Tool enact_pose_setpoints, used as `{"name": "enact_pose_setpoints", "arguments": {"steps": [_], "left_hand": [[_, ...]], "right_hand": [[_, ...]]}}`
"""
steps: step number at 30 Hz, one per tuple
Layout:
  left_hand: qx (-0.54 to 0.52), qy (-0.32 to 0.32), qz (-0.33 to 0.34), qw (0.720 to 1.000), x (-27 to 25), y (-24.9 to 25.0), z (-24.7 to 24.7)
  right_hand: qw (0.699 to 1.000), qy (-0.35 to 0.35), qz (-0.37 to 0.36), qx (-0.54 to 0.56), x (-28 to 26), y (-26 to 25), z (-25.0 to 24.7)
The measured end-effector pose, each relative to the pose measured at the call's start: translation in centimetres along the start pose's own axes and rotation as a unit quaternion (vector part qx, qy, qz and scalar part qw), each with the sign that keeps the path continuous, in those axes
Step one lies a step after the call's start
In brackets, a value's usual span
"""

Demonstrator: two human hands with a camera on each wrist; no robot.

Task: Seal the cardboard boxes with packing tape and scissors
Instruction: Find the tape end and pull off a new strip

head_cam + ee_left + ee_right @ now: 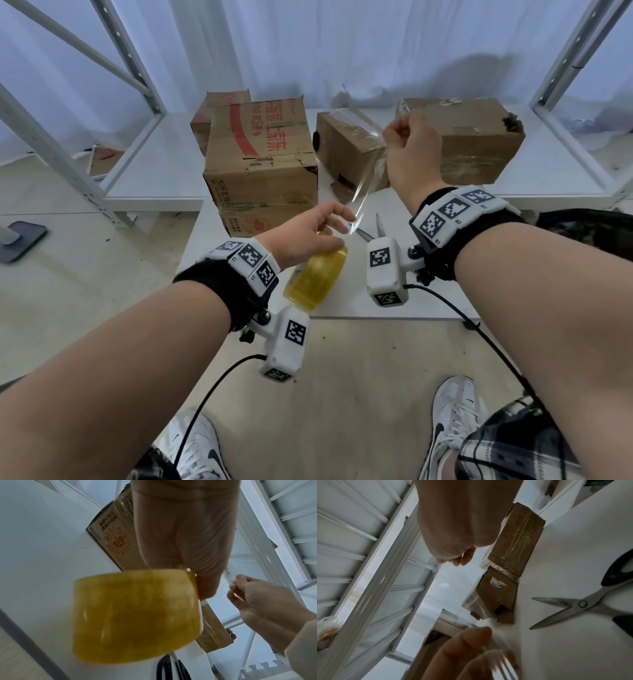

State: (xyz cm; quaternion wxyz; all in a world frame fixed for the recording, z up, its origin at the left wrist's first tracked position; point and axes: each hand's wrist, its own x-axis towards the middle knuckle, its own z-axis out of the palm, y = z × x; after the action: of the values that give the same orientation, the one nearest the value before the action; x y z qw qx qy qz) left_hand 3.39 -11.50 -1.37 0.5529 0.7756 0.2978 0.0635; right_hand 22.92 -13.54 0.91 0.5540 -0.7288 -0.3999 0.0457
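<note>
- Your left hand (308, 233) grips the yellowish tape roll (317, 274) above the near edge of the white table (428, 301), fingers curled round it.
- Your right hand (412, 150) is raised above the table, fingers closed, pinching the end of a clear tape strip (366, 171) that stretches down to the roll.
- The scissors (583, 605) lie on the table with blades apart, between your hands.
- Four cardboard boxes stand behind: the printed box (260, 154) nearest, a small box (346, 147) beside it, and a taped box (476, 140) to the right.
</note>
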Motion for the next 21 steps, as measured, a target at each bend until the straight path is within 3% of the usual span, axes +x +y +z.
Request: {"name": "enact_pose_setpoints", "arguments": {"steps": [4,12,21], "left_hand": [[-0.041,0.012,-0.002,0.999,-0.2,-0.4,-0.2],[-0.034,-0.036,-0.004,0.999,-0.4,-0.1,-0.8],[-0.032,-0.041,-0.011,0.999,-0.7,-0.6,-1.1]], "right_hand": [[0.997,-0.065,0.044,-0.009,0.3,1.1,-1.5],[0.986,-0.103,0.08,-0.106,-0.5,3.9,-0.6],[0.962,-0.175,0.165,-0.129,-2.9,7.0,3.5]]}}
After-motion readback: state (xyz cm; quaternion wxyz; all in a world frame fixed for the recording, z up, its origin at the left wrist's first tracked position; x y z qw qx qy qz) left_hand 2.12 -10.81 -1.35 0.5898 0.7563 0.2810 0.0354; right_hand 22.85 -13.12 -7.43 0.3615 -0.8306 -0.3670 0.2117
